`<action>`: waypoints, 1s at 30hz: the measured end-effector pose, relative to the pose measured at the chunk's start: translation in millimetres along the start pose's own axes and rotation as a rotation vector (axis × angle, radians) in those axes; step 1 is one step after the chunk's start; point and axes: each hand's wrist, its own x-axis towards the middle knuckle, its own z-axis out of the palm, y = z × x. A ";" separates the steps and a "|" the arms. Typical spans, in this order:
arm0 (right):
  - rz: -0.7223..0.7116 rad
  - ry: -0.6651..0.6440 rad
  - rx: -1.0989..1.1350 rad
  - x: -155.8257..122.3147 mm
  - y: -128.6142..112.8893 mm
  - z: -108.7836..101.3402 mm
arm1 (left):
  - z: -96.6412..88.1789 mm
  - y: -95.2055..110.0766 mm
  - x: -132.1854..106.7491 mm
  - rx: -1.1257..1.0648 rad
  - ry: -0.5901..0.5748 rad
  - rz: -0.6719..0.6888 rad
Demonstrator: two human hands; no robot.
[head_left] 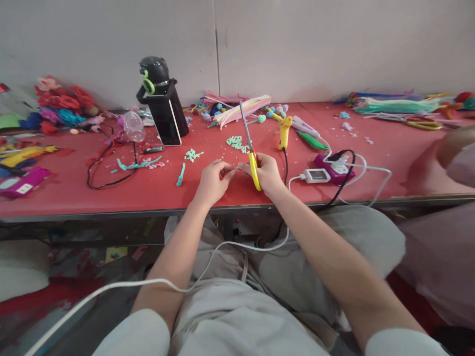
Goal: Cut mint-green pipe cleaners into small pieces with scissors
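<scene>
My right hand [267, 173] is closed around the yellow handles of a pair of scissors [253, 165], whose blades point up and away from me. The thumb and finger of that hand also reach toward my left hand [215, 182]. My left hand is pinched on something tiny between the two hands, too small to name. Just beyond them lie two piles of short mint-green pieces, one pile [193, 155] to the left and another pile [236, 143] straight ahead. A mint-green strip [180, 175] rests left of my left hand.
A yellow hot glue gun [284, 133] stands behind my right hand. A purple power strip [334, 168] with cables lies to the right. A black bottle [155, 71] and a phone [168, 121] stand back left. Bundled pipe cleaners [243, 112] lie at the back; a white cable [237, 244] crosses my lap.
</scene>
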 end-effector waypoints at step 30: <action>-0.006 -0.075 0.013 -1.0 -0.7 -1.6 | 1.1 -0.8 1.3 -0.012 -0.038 -0.043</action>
